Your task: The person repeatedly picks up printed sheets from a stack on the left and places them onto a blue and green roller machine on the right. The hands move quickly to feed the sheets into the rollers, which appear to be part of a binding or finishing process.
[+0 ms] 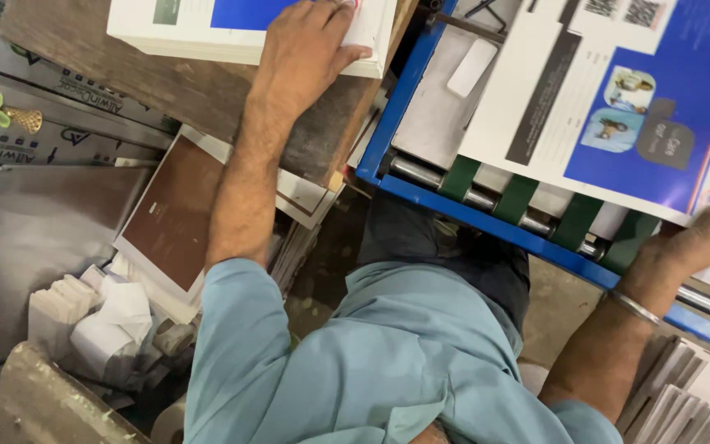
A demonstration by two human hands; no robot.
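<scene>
My left hand [310, 41] lies flat on top of a stack of white and blue printed sheets [182, 29] that rests on a wooden board [166, 82] at the upper left. Its fingers curl over the stack's right edge. My right hand [696, 242] grips the lower corner of a large blue and white printed sheet [618, 90] lying on the feed bed of a blue-framed machine [396, 140]. Green belts [519, 197] and a steel roller [421, 173] run under the sheet's near edge. A metal bangle [634, 307] circles my right wrist.
A brown-covered stack of cards [174, 218] sits at the lower left beside crumpled white paper scraps [100, 316]. A steel plate [34, 238] covers the left side. More stacked paper [692, 403] stands at the lower right. My teal shirt [355, 370] fills the bottom middle.
</scene>
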